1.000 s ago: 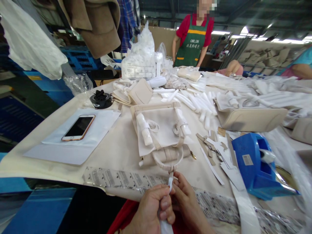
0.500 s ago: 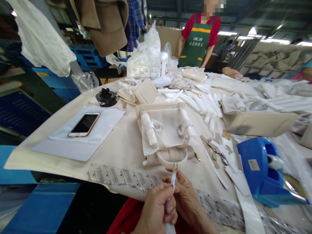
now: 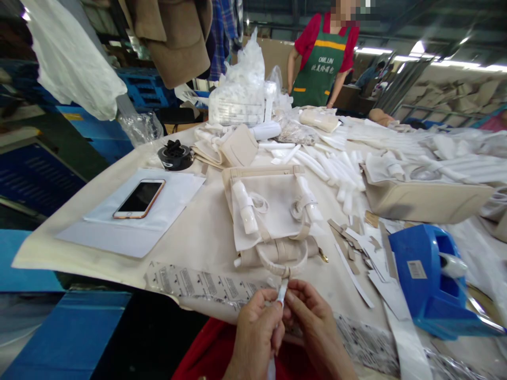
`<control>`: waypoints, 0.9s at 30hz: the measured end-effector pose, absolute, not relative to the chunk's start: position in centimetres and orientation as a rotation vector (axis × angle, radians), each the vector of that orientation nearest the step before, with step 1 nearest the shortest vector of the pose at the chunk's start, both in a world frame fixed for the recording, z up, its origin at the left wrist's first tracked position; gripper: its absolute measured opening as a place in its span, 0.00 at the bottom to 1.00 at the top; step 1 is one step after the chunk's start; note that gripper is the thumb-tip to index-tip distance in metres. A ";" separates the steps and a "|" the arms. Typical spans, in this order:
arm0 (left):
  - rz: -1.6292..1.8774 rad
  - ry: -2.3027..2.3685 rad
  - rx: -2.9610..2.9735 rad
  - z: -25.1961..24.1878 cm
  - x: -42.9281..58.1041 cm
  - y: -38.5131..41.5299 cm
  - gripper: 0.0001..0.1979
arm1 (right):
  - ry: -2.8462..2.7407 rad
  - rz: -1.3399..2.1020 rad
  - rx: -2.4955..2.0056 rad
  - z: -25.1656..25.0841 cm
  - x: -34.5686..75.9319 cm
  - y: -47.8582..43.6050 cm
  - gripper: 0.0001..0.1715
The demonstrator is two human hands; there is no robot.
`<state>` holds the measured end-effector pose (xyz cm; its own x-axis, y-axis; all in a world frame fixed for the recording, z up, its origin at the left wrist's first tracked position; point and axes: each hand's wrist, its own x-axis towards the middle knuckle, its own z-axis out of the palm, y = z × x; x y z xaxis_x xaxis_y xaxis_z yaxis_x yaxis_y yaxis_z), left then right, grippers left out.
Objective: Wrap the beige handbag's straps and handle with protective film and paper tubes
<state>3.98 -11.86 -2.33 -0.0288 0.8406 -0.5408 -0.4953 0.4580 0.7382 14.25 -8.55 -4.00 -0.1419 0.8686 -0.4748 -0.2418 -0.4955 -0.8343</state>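
A beige handbag (image 3: pixel 262 171) lies in front of me, with white sheeting and wrapped white rolls on it. Its curved handle (image 3: pixel 285 270) points toward me. A narrow white strip (image 3: pixel 282 292) runs from the handle down between my hands. My left hand (image 3: pixel 257 324) is closed around the strip, thumb on top, and its lower end hangs below the fist. On the other side, my right hand (image 3: pixel 311 316) pinches the strip close to the left fingertips. The right fingertips are partly hidden behind it.
At left a phone (image 3: pixel 139 199) rests on white sheets (image 3: pixel 114 243). A blue tape dispenser (image 3: pixel 420 279) stands at right beside paper scraps (image 3: pixel 362 245). Another beige bag (image 3: pixel 428 200) lies beyond it. A person in a green apron (image 3: pixel 322 68) stands across the table.
My right hand has shifted slightly right and its fingers have moved up beside the strip. My left hand has moved slightly up the strip. The whole view has shifted a little.
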 end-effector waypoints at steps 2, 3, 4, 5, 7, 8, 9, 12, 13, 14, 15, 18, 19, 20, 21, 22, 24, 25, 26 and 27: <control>1.127 1.207 0.451 -2.9 4.0 -12.0 0.18 | -0.896 1.551 -1.402 -3.3 15.0 -9.1 0.24; 1.134 1.220 0.495 -3.3 4.0 -12.0 0.19 | -0.954 1.465 -1.439 -3.0 15.2 -9.3 0.23; 1.140 1.235 0.540 -3.7 3.9 -12.1 0.19 | -1.009 1.400 -1.463 -2.6 15.3 -9.5 0.22; 1.145 1.255 0.586 -4.0 3.8 -12.2 0.19 | -1.064 1.364 -1.475 -2.3 15.3 -9.7 0.21; 1.150 1.321 0.683 -4.7 3.6 -12.4 0.19 | -1.140 1.366 -1.483 -1.8 15.2 -9.8 0.21; 1.156 1.362 0.737 -4.9 3.5 -12.5 0.18 | -1.157 1.395 -1.477 -1.7 15.1 -9.7 0.21; 1.166 1.398 0.801 -5.0 3.4 -12.6 0.17 | -1.162 1.439 -1.469 -1.7 15.0 -9.6 0.22; 1.212 1.452 1.029 -5.2 3.1 -12.7 0.15 | -1.159 1.563 -1.456 -1.6 14.9 -9.0 0.28; 1.233 1.459 1.108 -5.3 3.0 -12.7 0.15 | -1.177 1.581 -1.456 -1.4 14.8 -8.7 0.30; 1.269 1.458 1.203 -5.4 3.0 -12.7 0.15 | -1.207 1.584 -1.460 -1.3 14.8 -8.4 0.31; 1.312 1.450 1.316 -5.6 2.9 -12.6 0.15 | -1.251 1.575 -1.468 -1.1 14.7 -8.2 0.32; 1.446 1.443 1.662 -6.2 2.8 -12.4 0.18 | -1.399 1.517 -1.527 -0.6 14.5 -7.6 0.31; 1.473 1.445 1.745 -6.4 2.7 -12.4 0.18 | -1.426 1.496 -1.546 -0.5 14.5 -7.5 0.31; 1.480 1.451 1.790 -6.4 2.6 -12.4 0.18 | -1.440 1.486 -1.553 -0.6 14.5 -7.5 0.29; 1.469 1.469 1.786 -6.4 2.6 -12.5 0.18 | -1.438 1.484 -1.552 -0.7 14.5 -7.5 0.28; 1.442 1.494 1.735 -6.2 2.6 -12.5 0.17 | -1.423 1.487 -1.548 -0.9 14.6 -7.6 0.26; 1.311 1.548 1.498 -5.7 2.6 -12.5 0.13 | -1.391 1.506 -1.538 -1.3 14.9 -7.8 0.24; 1.229 1.559 1.341 -5.3 2.6 -12.5 0.12 | -1.377 1.522 -1.540 -1.6 15.0 -7.9 0.23; 1.152 1.548 1.184 -4.9 2.7 -12.4 0.11 | -1.360 1.541 -1.544 -1.7 15.2 -8.0 0.23; 1.093 1.510 1.044 -4.6 2.8 -12.3 0.12 | -1.339 1.564 -1.550 -1.9 15.3 -8.1 0.24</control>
<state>2.76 -12.31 -4.56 -0.1693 0.9623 -0.2128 0.0991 0.2314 0.9678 15.32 -8.11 -1.90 -0.1772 0.9012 -0.3955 0.2517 -0.3470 -0.9035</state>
